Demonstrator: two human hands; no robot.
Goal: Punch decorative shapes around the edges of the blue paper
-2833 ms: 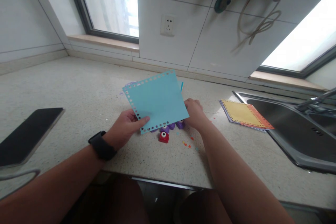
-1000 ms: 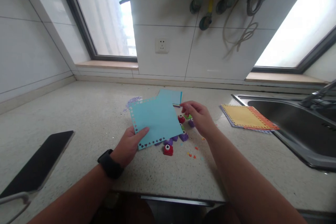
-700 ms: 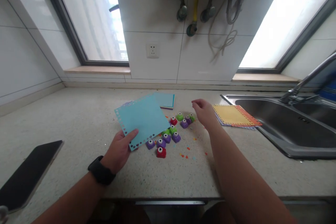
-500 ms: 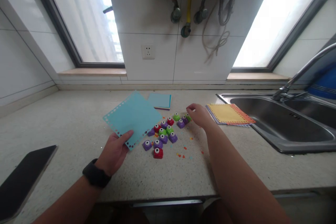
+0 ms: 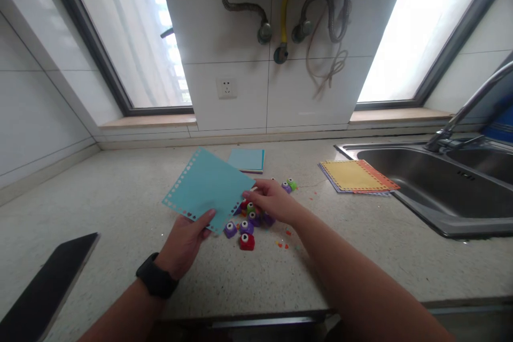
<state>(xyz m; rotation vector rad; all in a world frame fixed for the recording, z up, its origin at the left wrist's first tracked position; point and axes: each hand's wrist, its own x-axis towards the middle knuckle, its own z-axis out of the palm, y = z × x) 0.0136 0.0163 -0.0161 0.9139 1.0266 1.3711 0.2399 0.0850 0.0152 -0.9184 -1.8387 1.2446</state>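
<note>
A light-blue sheet of paper (image 5: 208, 184), with shapes punched along its left, lower and lower-right edges, is tilted above the counter. My left hand (image 5: 188, 240), a black band on its wrist, is closed on the sheet's lower corner with the thumb on top. At the right corner my right hand (image 5: 272, 200) has its fingers closed on the paper edge; part of the grip is hidden. Below the hands lie several small craft punches, among them a red punch (image 5: 247, 242), a purple punch (image 5: 230, 230) and a green punch (image 5: 292, 185). My right hand and the sheet cover some of them.
A stack of blue sheets (image 5: 246, 159) lies behind the held paper. Yellow and orange punched sheets (image 5: 348, 175) lie beside the steel sink (image 5: 425, 192). Small paper cut-outs (image 5: 284, 246) are scattered on the counter. A dark flat object (image 5: 48, 288) lies at the left.
My right hand has moved left and towards me, from beyond the punches to the right corner of the blue sheet. My left hand still holds the sheet. The view has shifted slightly.
</note>
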